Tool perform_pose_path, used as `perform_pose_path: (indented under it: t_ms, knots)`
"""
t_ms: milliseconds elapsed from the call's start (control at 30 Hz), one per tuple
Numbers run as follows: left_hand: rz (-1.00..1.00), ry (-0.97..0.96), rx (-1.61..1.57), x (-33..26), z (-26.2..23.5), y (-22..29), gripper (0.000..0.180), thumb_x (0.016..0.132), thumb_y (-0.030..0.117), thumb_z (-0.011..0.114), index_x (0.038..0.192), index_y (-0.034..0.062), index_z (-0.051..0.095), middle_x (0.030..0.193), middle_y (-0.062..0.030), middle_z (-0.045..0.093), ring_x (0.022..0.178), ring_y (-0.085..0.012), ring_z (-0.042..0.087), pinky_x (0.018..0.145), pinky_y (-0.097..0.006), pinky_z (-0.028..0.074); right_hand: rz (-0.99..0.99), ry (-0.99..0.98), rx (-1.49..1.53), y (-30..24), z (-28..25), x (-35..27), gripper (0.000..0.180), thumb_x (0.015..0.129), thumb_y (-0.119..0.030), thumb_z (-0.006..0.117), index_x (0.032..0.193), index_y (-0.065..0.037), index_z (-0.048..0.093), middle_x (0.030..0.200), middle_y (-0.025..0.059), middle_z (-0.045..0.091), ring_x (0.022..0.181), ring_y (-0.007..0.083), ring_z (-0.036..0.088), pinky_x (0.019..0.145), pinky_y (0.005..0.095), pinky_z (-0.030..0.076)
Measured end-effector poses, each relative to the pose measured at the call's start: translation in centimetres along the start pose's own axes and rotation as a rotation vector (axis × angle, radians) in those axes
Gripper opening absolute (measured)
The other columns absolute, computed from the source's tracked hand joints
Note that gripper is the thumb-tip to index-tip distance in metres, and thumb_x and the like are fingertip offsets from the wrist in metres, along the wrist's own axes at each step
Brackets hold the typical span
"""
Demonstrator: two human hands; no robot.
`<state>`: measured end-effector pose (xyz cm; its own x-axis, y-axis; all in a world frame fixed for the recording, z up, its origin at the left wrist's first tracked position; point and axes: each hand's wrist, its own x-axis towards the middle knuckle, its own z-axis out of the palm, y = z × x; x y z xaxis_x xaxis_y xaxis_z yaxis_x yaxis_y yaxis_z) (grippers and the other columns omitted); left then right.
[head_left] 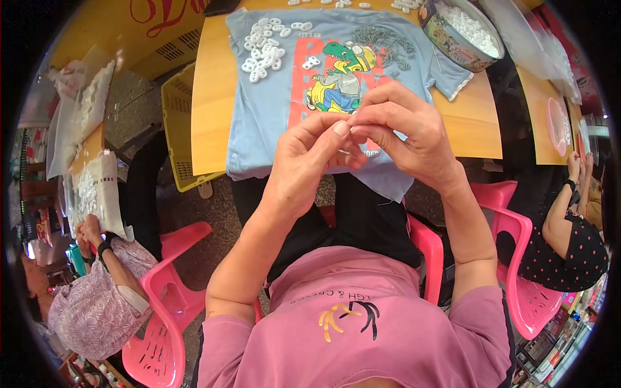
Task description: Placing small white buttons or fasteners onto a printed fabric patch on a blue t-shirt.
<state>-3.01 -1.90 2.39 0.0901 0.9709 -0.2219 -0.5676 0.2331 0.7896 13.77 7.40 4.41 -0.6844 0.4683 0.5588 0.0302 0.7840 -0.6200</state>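
My left hand (314, 145) and my right hand (407, 126) meet over the near part of a light blue T-shirt (259, 136) laid on the table. Thumbs and forefingers of both are pinched together at one spot. Something tiny and pale may be between the fingertips, but it is too small to name. Beyond them on the shirt lies a heap of white oval plastic pieces with holes (262, 52). A few more white pieces (311, 63) lie apart on the dinosaur print. Small dark grey slender parts (391, 48) are spread at the shirt's far right.
A round tin (462, 55) full of small white parts stands at the far right of the wooden table (210, 97). A yellow crate (181, 123) is left of the table. Two people work at either side, on pink chairs (171, 304). More white pieces (404, 5) lie along the far edge.
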Motion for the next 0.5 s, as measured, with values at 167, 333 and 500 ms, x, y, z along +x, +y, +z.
perform_pose_path:
  t_ms: [167, 333, 500]
  knots:
    - [0.132, 0.031, 0.009, 0.4, 0.1, -0.8, 0.024, 0.096, 0.013, 0.060, 0.113, -0.0035, 0.061, 0.098, -0.0113, 0.068, 0.086, -0.0192, 0.068, 0.076, -0.030, 0.056, 0.019, 0.021, -0.147, 0.4, 0.1, -0.2, 0.021, 0.079, 0.002, 0.070, 0.099, -0.002, 0.070, 0.088, 0.0092, 0.060, 0.078, 0.0194, 0.061, 0.064, 0.0283, 0.051]
    - [0.196, 0.034, 0.000, 0.8, -0.2, -1.2, 0.019, 0.095, 0.009, 0.060, 0.109, -0.0041, 0.061, 0.097, -0.0110, 0.068, 0.086, -0.0182, 0.068, 0.076, -0.030, 0.056, 0.064, -0.008, -0.037, 1.1, 0.1, -0.1, 0.026, 0.080, 0.001, 0.069, 0.106, -0.003, 0.070, 0.089, 0.0088, 0.059, 0.077, 0.0189, 0.060, 0.064, 0.0277, 0.051]
    - [0.307, 0.097, 0.131, 1.1, -0.7, -1.6, 0.014, 0.095, 0.008, 0.061, 0.104, -0.0030, 0.061, 0.093, -0.0085, 0.066, 0.083, -0.0145, 0.066, 0.075, -0.028, 0.055, 0.111, -0.041, 0.036, 1.8, -0.2, 0.5, 0.025, 0.083, 0.002, 0.066, 0.107, -0.004, 0.070, 0.091, 0.0097, 0.061, 0.074, 0.0181, 0.060, 0.064, 0.0274, 0.050]
